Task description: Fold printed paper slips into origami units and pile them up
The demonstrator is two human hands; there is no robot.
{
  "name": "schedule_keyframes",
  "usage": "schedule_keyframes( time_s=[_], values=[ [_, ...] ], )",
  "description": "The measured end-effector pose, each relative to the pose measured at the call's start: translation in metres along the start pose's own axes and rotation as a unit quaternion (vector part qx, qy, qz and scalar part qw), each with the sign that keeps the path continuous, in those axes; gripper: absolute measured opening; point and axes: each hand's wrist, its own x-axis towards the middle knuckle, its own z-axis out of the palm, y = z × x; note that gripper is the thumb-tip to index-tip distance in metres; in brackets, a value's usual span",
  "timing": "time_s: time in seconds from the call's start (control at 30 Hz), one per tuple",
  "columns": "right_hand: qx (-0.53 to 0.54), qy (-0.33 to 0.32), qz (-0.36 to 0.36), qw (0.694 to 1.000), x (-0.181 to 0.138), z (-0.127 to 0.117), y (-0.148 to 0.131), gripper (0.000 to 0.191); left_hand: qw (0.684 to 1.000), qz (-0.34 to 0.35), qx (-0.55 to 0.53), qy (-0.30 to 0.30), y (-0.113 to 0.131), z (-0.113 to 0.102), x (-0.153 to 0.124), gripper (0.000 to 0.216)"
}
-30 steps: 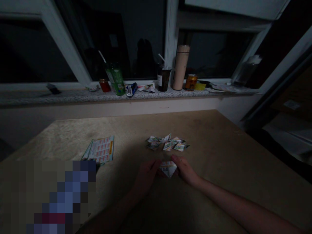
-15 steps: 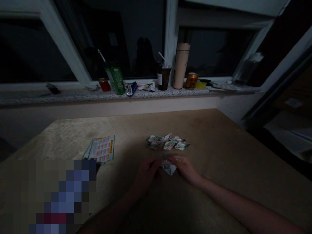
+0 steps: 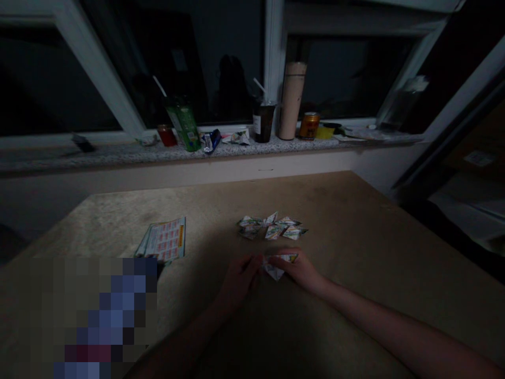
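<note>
A small sheet of printed paper (image 3: 275, 271), folded to a downward point, is held between my two hands above the table. My left hand (image 3: 240, 276) pinches its left side. Across its upper right lies my right hand (image 3: 295, 268), fingers and thumb closed on the paper and covering part of it. Just beyond my hands, several folded printed paper pieces (image 3: 273, 231) with pointed corners lie in a loose cluster. Further left rests a small stack of flat printed sheets (image 3: 168, 239).
The wooden table (image 3: 347, 221) reaches to the wall under a window. On the stone sill (image 3: 236, 151) stand a green bottle (image 3: 187, 129), a cup with a straw (image 3: 263, 123), a tall flask (image 3: 292, 102) and an orange can (image 3: 310, 126). A pixelated patch hides the lower left.
My right fingers have shifted left across the folded paper and now cover more of its top. The camera view has tilted slightly; the paper pieces and sheets lie as before.
</note>
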Motion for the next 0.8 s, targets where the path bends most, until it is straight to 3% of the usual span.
schedule_keyframes(
  time_s=[0.13, 0.27, 0.67, 0.8],
  values=[
    [0.014, -0.009, 0.000, 1.000, 0.0003, -0.0009, -0.0017, 0.027, 0.994, 0.050, -0.088, -0.046, -0.0027, -0.0025, 0.0012, 0.048],
    [0.032, -0.006, 0.000, 0.999, 0.0010, -0.0027, -0.0022, 0.025, 0.986, 0.079, -0.115, -0.092, -0.0041, -0.0052, 0.0016, 0.033],
    [0.053, 0.000, 0.009, 0.999, 0.0004, -0.0009, -0.0037, 0.025, 0.995, 0.054, -0.057, -0.065, -0.0033, -0.0020, -0.0051, 0.035],
    [0.059, -0.010, 0.012, 0.998, 0.0004, -0.0016, -0.0051, 0.025, 0.989, 0.076, -0.098, -0.086, -0.0025, -0.0028, -0.0067, 0.035]
  ],
)
